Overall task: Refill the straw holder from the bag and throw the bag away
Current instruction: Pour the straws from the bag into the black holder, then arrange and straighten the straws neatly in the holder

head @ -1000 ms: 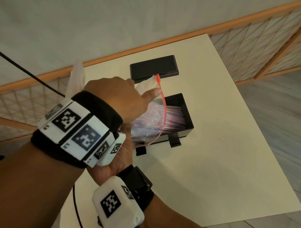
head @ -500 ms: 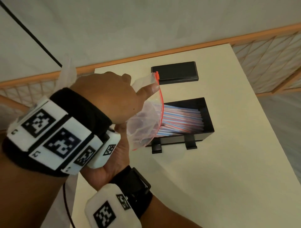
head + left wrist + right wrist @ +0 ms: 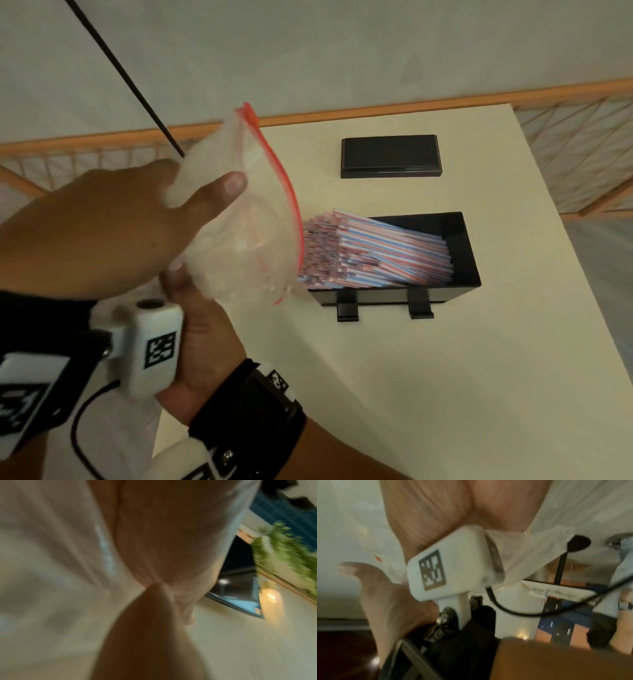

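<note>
Lifted off the straws [image 3: 376,253]; bag [image 3: 246,219] between both hands

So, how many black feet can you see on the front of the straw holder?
2. One foot sits under the left part of the straw holder front, the other foot under the right part. More may be hidden behind.

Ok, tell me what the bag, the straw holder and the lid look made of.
Bag: thin clear plastic film, crinkled, see-through, with a red zip strip.
Straw holder: looks like rigid black plastic or acrylic, smooth with flat walls; which one is unclear.
Lid: the same black material, with a faint sheen.
</note>
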Demonstrator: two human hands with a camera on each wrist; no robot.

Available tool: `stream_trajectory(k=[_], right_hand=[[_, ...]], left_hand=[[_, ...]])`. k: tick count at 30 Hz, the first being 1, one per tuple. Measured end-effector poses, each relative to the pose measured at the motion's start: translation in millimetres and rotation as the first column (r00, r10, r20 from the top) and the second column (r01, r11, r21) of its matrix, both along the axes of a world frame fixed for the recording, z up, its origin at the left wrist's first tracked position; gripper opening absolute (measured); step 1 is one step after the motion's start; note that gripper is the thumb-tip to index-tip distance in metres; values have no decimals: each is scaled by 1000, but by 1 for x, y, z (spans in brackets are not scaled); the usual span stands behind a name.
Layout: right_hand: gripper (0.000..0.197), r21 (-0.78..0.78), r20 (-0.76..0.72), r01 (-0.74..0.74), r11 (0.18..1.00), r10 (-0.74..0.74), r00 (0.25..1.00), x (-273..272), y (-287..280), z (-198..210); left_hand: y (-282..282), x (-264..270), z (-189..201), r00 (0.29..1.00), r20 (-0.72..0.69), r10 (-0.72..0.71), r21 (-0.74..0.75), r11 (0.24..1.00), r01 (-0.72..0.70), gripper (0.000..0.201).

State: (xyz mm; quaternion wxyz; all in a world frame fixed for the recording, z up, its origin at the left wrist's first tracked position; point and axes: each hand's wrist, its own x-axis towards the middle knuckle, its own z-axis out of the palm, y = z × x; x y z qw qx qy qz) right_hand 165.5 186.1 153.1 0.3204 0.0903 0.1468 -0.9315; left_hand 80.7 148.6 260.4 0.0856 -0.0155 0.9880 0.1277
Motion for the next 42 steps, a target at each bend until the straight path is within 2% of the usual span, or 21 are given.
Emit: stream_trajectory(k=[2, 4, 7, 8, 9, 11, 13, 15, 16, 17, 20, 22, 24, 26, 28, 30, 32, 35, 37, 40, 42], right_hand=[[77, 163, -56, 112, 980, -104, 993, -1, -5, -8], [48, 262, -191, 225, 938, -178, 965, -4, -2, -16], [36, 447, -280, 241, 862, -121, 952, -13, 11, -36], [36, 552, -305, 247, 797, -83, 949, -16, 15, -42], [37, 683, -319, 256, 684, -36, 947, -18, 19, -50], [54, 875, -311, 246, 417, 95, 946, -20, 26, -69], [76, 949, -267, 215, 230, 226, 937, -19, 37, -84], [86, 972, -234, 217, 91, 310, 921, -14, 52, -94], [86, 970, -238, 239, 41, 340, 910, -8, 62, -98], [83, 963, -243, 267, -16, 370, 897, -3, 71, -100], [65, 932, -237, 325, -161, 407, 882, 16, 95, -108], [48, 908, -259, 362, -211, 397, 880, 29, 110, -108], [33, 886, -314, 406, -223, 356, 880, 43, 126, -104], [22, 870, -371, 445, -213, 311, 875, 55, 141, -97], [16, 849, -414, 483, -214, 296, 861, 63, 160, -86], [15, 812, -455, 533, -240, 311, 834, 66, 183, -76], [22, 758, -496, 588, -283, 334, 801, 63, 209, -65], [38, 646, -566, 691, -324, 404, 718, 46, 250, -52], [53, 611, -567, 728, -311, 470, 677, 28, 275, -49], [85, 655, -450, 701, -280, 601, 661, -2, 303, -50], [104, 683, -352, 676, -276, 687, 636, -20, 312, -51]], left_hand=[[-31, 8, -11, 999, -26, 22, 145, 989, -18, 78], [-54, 24, -28, 994, -69, 88, 291, 954, -65, 57], [-79, 44, -68, 959, -92, 268, 502, 844, -188, 44], [-85, 49, -85, 958, -95, 272, 526, 831, -184, 44], [-90, 54, -101, 953, -88, 288, 542, 817, -197, 44], [-99, 58, -137, 900, -47, 434, 620, 719, -314, 35], [-102, 55, -174, 850, 25, 526, 663, 628, -408, 24], [-100, 43, -211, 843, 158, 514, 737, 507, -447, 15], [-95, 37, -228, 850, 203, 485, 757, 473, -451, 14], [-90, 30, -243, 876, 215, 432, 764, 484, -427, 16], [-79, 10, -281, 937, 196, 290, 581, 735, -349, 33], [-74, 2, -296, 923, 281, 261, 508, 776, -374, 45], [-69, -2, -297, 909, 324, 262, 496, 772, -398, 65], [-64, -4, -288, 880, 350, 323, 497, 732, -466, 83], [-62, -4, -274, 841, 368, 397, 495, 682, -539, 90], [-62, -2, -254, 842, 295, 451, 528, 657, -537, 91], [-57, 1, -235, 879, 133, 457, 585, 680, -442, 84], [-22, 12, -198, 920, -42, 390, 685, 682, -258, 56], [17, 15, -177, 947, -46, 317, 736, 652, -182, 48], [71, 17, -166, 976, -52, 213, 761, 642, -100, 62], [97, 19, -164, 971, -34, 238, 767, 628, -127, 65]])
